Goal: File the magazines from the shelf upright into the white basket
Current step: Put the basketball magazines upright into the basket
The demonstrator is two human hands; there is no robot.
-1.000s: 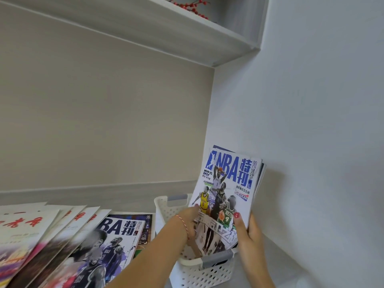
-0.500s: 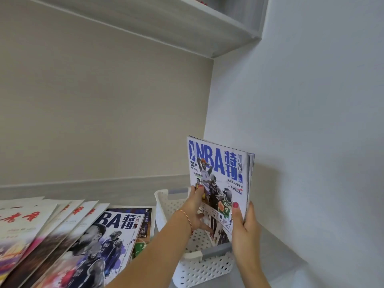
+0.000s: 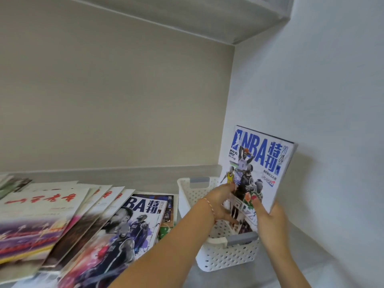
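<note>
An NBA magazine (image 3: pixel 259 161) with a blue title stands upright, its lower edge down inside the white perforated basket (image 3: pixel 226 256) at the right end of the shelf. My left hand (image 3: pixel 220 202) grips its lower left edge, a thin bracelet on the wrist. My right hand (image 3: pixel 268 217) holds its lower right edge, thumb on the cover. A fan of flat magazines (image 3: pixel 68 221) lies on the shelf to the left, with a second NBA issue (image 3: pixel 133 227) nearest the basket.
The white side wall (image 3: pixel 332 142) rises just right of the basket. A grey upper shelf (image 3: pixel 187 15) hangs overhead. The beige back panel (image 3: pixel 114 100) closes the rear. A grey shelf surface (image 3: pixel 207 277) runs in front of the basket.
The held magazine has gone from tilted to upright and shifted toward the right wall, staying over the basket with both hands on it. The view dropped, showing more of the flat magazines.
</note>
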